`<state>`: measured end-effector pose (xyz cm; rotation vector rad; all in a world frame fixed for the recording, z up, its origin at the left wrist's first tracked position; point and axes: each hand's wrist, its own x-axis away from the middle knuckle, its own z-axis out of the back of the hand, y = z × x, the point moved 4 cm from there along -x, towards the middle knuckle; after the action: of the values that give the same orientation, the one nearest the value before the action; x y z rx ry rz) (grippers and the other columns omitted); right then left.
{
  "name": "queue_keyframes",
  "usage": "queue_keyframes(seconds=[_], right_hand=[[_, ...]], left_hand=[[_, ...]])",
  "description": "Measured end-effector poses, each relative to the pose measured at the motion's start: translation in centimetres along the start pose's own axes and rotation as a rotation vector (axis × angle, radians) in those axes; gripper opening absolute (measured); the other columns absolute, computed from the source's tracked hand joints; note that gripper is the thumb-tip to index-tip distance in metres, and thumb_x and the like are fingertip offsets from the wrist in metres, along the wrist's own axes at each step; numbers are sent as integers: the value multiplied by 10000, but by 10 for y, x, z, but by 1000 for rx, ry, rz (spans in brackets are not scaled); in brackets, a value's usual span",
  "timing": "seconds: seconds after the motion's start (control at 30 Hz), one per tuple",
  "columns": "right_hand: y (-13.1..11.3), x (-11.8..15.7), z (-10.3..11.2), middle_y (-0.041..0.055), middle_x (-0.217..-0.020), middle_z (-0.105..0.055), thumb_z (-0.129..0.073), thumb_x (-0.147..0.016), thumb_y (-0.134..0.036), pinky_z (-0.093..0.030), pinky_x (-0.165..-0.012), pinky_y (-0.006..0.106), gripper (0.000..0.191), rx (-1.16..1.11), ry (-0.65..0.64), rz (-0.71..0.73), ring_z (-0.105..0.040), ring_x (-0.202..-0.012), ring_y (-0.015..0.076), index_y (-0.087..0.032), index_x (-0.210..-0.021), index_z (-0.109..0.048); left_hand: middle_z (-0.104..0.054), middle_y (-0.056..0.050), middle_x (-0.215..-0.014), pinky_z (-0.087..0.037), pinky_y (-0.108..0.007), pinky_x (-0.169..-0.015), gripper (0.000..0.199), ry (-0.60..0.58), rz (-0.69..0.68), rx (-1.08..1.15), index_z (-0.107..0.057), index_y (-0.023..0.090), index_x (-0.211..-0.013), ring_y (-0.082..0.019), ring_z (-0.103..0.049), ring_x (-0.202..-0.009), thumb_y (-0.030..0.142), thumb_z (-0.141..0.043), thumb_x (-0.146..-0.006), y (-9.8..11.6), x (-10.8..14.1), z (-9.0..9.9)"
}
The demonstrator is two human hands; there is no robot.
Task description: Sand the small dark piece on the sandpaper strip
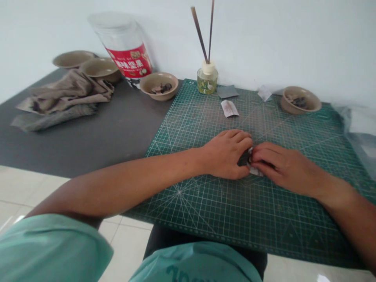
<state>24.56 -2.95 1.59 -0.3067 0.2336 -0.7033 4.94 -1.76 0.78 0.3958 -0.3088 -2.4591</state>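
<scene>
Over the green cutting mat, my two hands meet close together. My left hand is closed around a small dark piece, whose exact kind is hard to make out. From the right, my right hand pinches a small pale piece of paper against the dark piece. Fingers hide most of both items. Beyond my hands lie a curled white paper piece with faint brown marks and a flat grey sheet that resembles sandpaper.
Brown bowls with small dark pieces stand at centre and right. Further left are two more bowls, crumpled brown cloths and a red-labelled jar. A reed diffuser stands by the wall; clear plastic lies right.
</scene>
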Motion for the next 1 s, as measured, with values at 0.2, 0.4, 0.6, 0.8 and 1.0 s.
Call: queue_keyframes(seconds=[0.2,0.4,0.6,0.8,1.0], right_hand=[[18,4,15,44,-994,-740,-625,-1069,-375,-531,-755,402,143,-15,9,-95,-722,-860,258,-283,-1002,-711],[2,-2,7,44,-1019,-757,-600,-1090,-344,-550,-760,377,160,-110,-17,2,-737,-888,242,-291,-994,-717],[19,-1,15,45,-982,-763,-638,-1060,-361,-546,-737,409,135,-44,15,-56,-728,-848,263,-292,-977,-719],[10,-2,10,53,-1060,-772,-567,-1111,-354,-566,-801,412,178,-52,-7,0,-750,-945,259,-290,-1016,-702],[22,1,21,31,-932,-766,-622,-1076,-385,-523,-678,386,169,-58,-53,-37,-715,-770,238,-299,-969,-721]], left_hand=[[-579,-211,-1638,-413,-530,-1316,497,3,0,-10,-626,127,-1356,-374,-495,-1577,449,-668,-980,0,1,0],[-607,-212,-1604,-427,-520,-1304,510,3,-3,2,-626,128,-1337,-371,-529,-1547,498,-659,-985,-1,0,0],[-584,-205,-1634,-399,-538,-1320,487,11,-7,1,-620,149,-1353,-374,-500,-1574,464,-659,-983,-2,1,-2],[-601,-219,-1614,-410,-521,-1317,495,7,-7,5,-628,130,-1330,-371,-528,-1549,469,-671,-973,-1,0,-1],[-583,-206,-1636,-405,-520,-1321,505,4,-16,-11,-631,123,-1363,-373,-495,-1579,462,-657,-988,-1,1,0]])
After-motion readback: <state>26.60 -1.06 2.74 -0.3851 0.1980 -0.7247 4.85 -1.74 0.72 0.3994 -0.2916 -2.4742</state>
